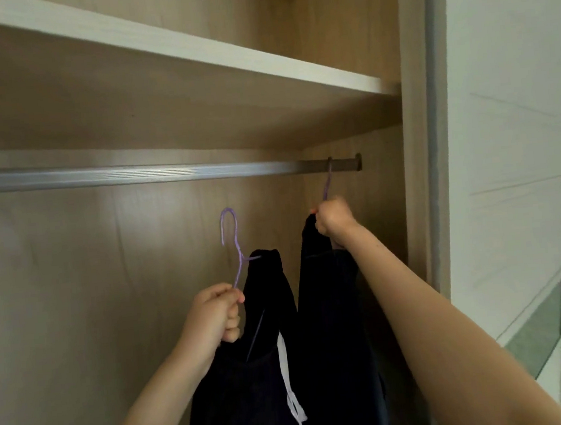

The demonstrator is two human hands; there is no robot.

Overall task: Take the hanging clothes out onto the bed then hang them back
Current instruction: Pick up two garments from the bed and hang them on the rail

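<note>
1. Wardrobe of pale wood fills the view, with a shelf above a metal rail; the bed is out of view.
2. Left hand is clenched round the neck of the purple left hanger. Its hook is off the rail and below it, and the dark left garment hangs from it.
3. Right hand grasps the top of the dark right garment. The right hanger is hooked on the rail's far right end.
4. Progress, as I judge it: one piece is on the rail, one is off, and no other clothes show. I cannot tell whether this is the taking out or the hanging back.
5. No brand or writing can be read. A white strip on the left garment shows no lettering.
</note>
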